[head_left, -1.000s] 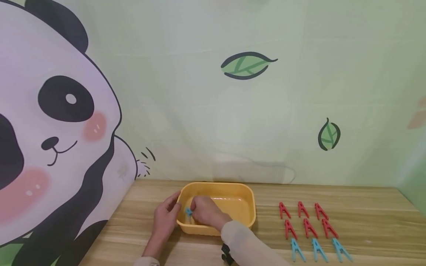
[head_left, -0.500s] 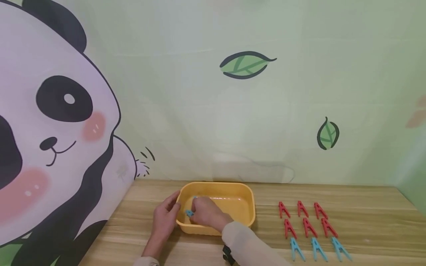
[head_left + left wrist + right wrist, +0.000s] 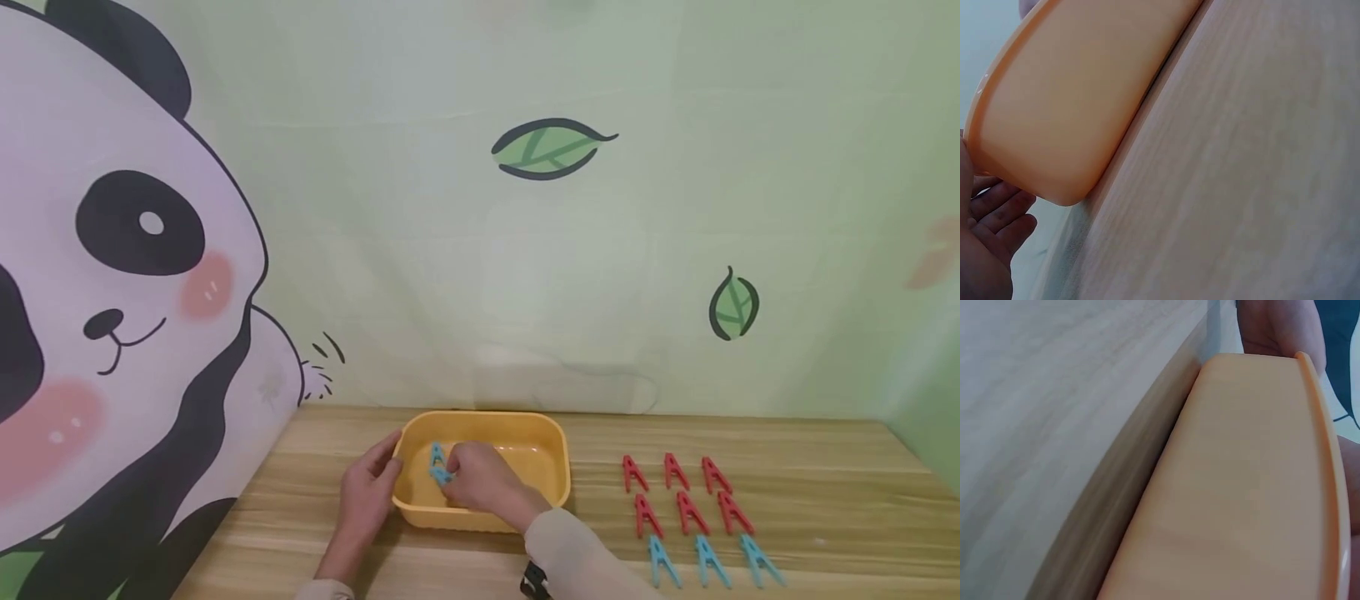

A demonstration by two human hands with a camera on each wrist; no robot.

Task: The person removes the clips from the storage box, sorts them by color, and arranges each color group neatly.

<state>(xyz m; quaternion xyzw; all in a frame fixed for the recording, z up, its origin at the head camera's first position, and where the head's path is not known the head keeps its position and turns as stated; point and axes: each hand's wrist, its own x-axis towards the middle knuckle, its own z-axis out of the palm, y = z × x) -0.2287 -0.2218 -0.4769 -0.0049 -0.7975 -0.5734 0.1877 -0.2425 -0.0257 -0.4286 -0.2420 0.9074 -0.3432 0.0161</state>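
Note:
My left hand [image 3: 367, 492] holds the left end of a yellow plastic basin [image 3: 480, 520], thumb at the rim and fingers along the outer wall. In the left wrist view its fingers [image 3: 1007, 215] lie behind the basin's end. Inside the basin, my right hand [image 3: 483, 479] has its fingers curled at a blue clothespin [image 3: 441, 477], which it pinches; its fingertips are mostly hidden. Just beyond that lies a second blue clothespin [image 3: 437, 454], on the basin floor by the left side. The right wrist view shows mainly the basin's outer wall [image 3: 1241, 487].
To the right on the wooden table [image 3: 840, 500] lie two rows of red clothespins [image 3: 692, 512], with a row of three blue clothespins [image 3: 711, 562] nearest me. Behind the table's back edge rises a wall [image 3: 420, 250] printed with a panda and leaves.
My right hand has shifted right within the basin, and the blue clothespin at its fingers has moved with it. The other blue clothespin has come into fuller view. My left hand stays on the basin.

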